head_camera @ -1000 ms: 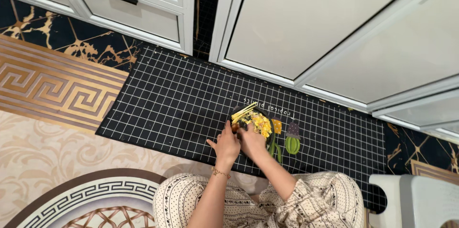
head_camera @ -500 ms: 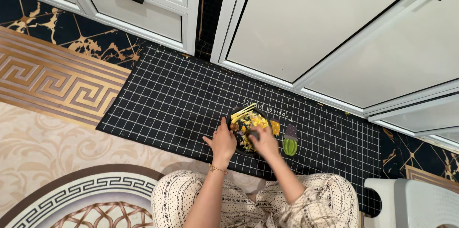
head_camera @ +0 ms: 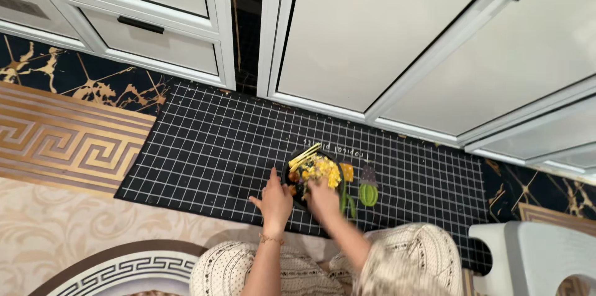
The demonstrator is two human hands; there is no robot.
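Observation:
A small dark bowl (head_camera: pixel 292 175) heaped with yellow food (head_camera: pixel 321 168) sits on the black grid-patterned mat (head_camera: pixel 205 147). A yellow utensil (head_camera: pixel 304 155) leans out of its far left side. My left hand (head_camera: pixel 273 200) rests with spread fingers against the bowl's near left rim. My right hand (head_camera: pixel 323 200) is blurred and lies over the bowl's near side, fingers curled at the food; what it grips is unclear. Both forearms reach forward from my patterned clothing (head_camera: pixel 223 271).
White cabinet doors (head_camera: pixel 385 29) and a drawer with a black handle (head_camera: pixel 141 24) stand beyond the mat. Dark marble and gold key-pattern floor (head_camera: pixel 56 141) lies to the left. A white plastic stool (head_camera: pixel 534 259) is at the bottom right. Cactus prints (head_camera: pixel 369 193) mark the mat.
The view shifted slightly. My left hand slid a little left off the bowl's edge and spread, while my right hand stayed moving over the food.

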